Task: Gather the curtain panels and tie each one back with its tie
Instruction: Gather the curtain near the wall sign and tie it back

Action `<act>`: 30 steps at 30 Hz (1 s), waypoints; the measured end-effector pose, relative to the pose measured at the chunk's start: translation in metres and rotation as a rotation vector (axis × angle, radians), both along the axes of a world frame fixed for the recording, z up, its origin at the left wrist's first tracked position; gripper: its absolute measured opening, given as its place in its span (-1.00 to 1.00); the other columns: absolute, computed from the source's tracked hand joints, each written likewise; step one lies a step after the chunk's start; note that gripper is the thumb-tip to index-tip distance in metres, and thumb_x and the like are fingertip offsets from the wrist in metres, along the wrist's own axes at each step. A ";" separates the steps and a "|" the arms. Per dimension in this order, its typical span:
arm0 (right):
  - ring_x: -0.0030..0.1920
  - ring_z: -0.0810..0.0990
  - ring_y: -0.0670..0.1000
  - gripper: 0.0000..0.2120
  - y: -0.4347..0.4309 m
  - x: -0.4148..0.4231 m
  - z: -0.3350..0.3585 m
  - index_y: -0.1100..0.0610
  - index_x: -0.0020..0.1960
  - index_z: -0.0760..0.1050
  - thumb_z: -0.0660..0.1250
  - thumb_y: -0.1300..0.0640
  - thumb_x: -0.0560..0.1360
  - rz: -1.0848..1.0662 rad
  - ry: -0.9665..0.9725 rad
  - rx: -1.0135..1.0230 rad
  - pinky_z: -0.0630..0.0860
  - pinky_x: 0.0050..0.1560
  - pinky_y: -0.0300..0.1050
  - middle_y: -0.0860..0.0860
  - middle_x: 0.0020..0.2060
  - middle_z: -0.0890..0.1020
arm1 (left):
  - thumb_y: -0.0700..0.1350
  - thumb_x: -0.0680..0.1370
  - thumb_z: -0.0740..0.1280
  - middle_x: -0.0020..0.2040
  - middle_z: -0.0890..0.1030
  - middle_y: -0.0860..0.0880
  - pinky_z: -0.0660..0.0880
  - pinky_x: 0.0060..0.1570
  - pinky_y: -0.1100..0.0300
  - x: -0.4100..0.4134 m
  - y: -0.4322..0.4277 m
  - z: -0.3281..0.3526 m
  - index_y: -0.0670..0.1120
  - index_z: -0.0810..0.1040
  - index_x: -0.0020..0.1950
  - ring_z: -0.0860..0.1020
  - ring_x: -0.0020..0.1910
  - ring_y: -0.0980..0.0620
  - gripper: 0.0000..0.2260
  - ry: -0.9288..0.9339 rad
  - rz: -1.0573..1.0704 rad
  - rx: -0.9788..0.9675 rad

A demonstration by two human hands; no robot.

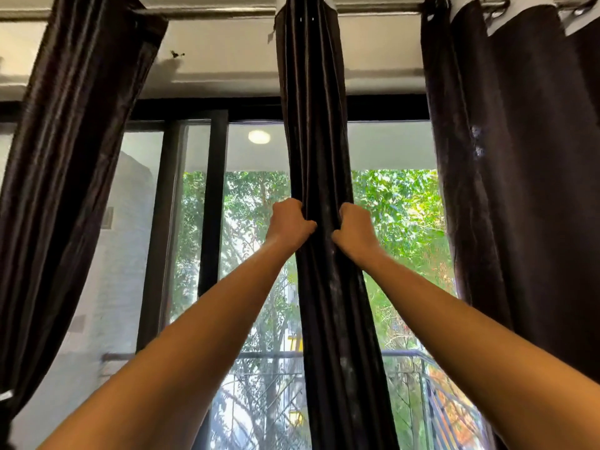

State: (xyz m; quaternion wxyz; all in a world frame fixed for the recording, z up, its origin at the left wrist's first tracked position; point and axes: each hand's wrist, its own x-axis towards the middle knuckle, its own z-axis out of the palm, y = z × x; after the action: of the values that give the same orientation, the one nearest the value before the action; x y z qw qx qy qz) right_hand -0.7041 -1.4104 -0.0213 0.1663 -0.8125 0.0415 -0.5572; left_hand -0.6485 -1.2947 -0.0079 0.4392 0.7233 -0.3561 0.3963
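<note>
Window (256, 222) behind; both hands (289, 222) grip the middle curtain panel (319, 141).

Middle panel (324, 141): dark brown, bunched into a narrow column, hanging straight.
Left panel (65, 157): gathered, sweeping down-left.
Right panel (519, 190): wider, hanging loose.
</note>
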 end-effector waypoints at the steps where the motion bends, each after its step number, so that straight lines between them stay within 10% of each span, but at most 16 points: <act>1: -0.25 0.41 0.07 -0.60 0.004 0.002 -0.007 0.07 -0.35 0.16 0.32 0.40 0.37 0.032 0.001 0.004 0.20 -0.50 -0.29 0.04 -0.34 0.37 | -0.26 0.40 0.39 -0.36 0.40 -0.02 0.37 -0.38 0.21 -0.002 -0.001 -0.005 -0.15 0.39 -0.33 0.42 -0.37 0.01 -0.80 0.002 -0.010 0.009; 8: -0.18 0.56 0.18 -0.69 0.021 0.011 -0.058 0.20 0.12 0.34 0.21 0.39 0.40 -0.009 0.045 0.033 0.42 -0.29 -0.05 0.18 -0.20 0.54 | -0.26 0.42 0.37 -0.43 0.37 0.00 0.24 -0.60 0.38 -0.010 0.000 -0.040 -0.10 0.30 -0.43 0.35 -0.47 0.13 -0.69 0.061 0.002 0.110; 16: 0.04 0.59 0.24 -0.75 0.031 0.007 -0.094 0.20 0.10 0.56 0.27 0.31 0.44 -0.052 0.151 0.076 0.42 -0.13 -0.13 0.22 -0.01 0.63 | -0.27 0.44 0.34 -0.41 0.38 -0.01 0.34 -0.47 0.27 -0.005 0.012 -0.096 -0.17 0.34 -0.41 0.41 -0.41 0.08 -0.73 0.140 -0.002 0.151; 30: -0.25 0.55 0.11 -0.84 0.057 0.013 -0.187 0.33 -0.06 0.54 0.22 0.37 0.41 0.200 0.240 0.155 0.42 -0.30 -0.19 0.14 -0.28 0.57 | -0.35 0.44 0.29 -0.46 0.40 0.01 0.28 -0.58 0.42 0.006 0.034 -0.195 -0.13 0.40 -0.39 0.37 -0.50 0.13 -0.76 0.274 -0.115 0.010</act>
State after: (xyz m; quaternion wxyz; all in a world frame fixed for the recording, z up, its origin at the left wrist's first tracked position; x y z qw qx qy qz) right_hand -0.6911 -1.3535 -0.2078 0.2768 -0.8581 0.0229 -0.4319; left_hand -0.6430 -1.2610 -0.2029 0.5021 0.7513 -0.3354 0.2664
